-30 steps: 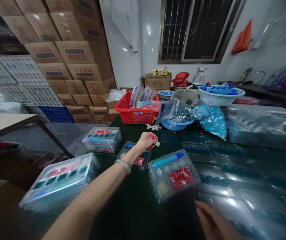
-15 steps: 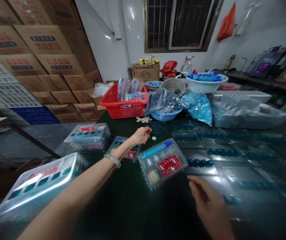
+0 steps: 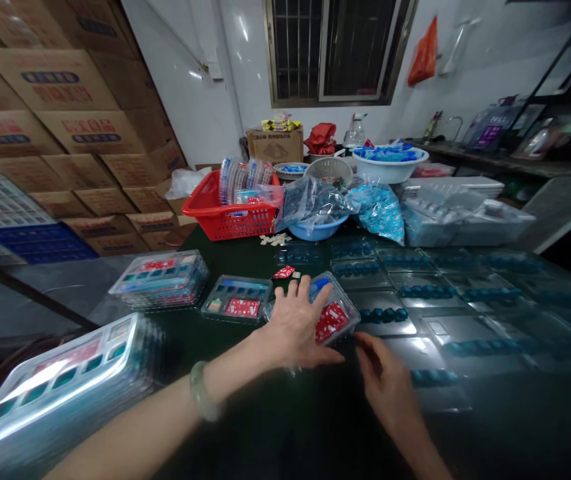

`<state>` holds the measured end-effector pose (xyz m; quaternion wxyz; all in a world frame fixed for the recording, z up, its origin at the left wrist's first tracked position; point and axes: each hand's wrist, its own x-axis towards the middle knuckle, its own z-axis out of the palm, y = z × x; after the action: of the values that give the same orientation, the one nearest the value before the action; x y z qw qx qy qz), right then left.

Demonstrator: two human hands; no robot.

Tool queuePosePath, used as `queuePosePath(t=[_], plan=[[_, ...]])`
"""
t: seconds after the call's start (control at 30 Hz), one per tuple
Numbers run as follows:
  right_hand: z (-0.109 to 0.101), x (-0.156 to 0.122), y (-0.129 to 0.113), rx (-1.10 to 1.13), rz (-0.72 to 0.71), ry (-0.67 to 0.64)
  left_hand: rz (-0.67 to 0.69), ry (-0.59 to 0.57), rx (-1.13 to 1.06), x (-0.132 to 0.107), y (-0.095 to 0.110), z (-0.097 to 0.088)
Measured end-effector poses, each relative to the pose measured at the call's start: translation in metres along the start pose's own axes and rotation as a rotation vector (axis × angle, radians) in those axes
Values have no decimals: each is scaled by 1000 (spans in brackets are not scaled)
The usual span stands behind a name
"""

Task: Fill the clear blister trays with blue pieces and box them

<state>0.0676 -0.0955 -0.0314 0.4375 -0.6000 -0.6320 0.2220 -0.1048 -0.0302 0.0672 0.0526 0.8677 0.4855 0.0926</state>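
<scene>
My left hand (image 3: 298, 327) lies spread, palm down, over a clear plastic tray (image 3: 348, 303), covering its near left part. A blue pen (image 3: 319, 287) and a red patterned packet (image 3: 331, 323) show in that tray beyond my fingers. Close to the tray's right corner is my right hand (image 3: 388, 373), loosely curled with thumb and fingers apart; I see nothing held in it. To the left lies another filled tray (image 3: 238, 299) with teal pieces, a red packet and a pen. A loose red packet (image 3: 284, 272) and a small pale square (image 3: 296, 275) rest behind my left fingers.
Stacked filled trays (image 3: 160, 277) and a taller nearer stack (image 3: 65, 393) stand at left. Clear trays with teal pieces (image 3: 384, 315) cover the right side. Behind are a red basket (image 3: 235, 220), a blue basin (image 3: 318, 230) and a bag of blue packets (image 3: 378, 212).
My left hand has let go of a red packet behind the trays and come back, spreading over the pen tray. My right hand has moved nearer that tray. The camera view has shifted slightly.
</scene>
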Motion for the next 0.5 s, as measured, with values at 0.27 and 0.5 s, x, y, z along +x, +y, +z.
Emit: queuePosePath(t=[0.27,0.5], plan=[[3,-10,-3,58,5,-7,13,-25,-22,3,-7,-3],[9,-19,-11,79,-6,-42,31,-10,-197,5,-18,-18]])
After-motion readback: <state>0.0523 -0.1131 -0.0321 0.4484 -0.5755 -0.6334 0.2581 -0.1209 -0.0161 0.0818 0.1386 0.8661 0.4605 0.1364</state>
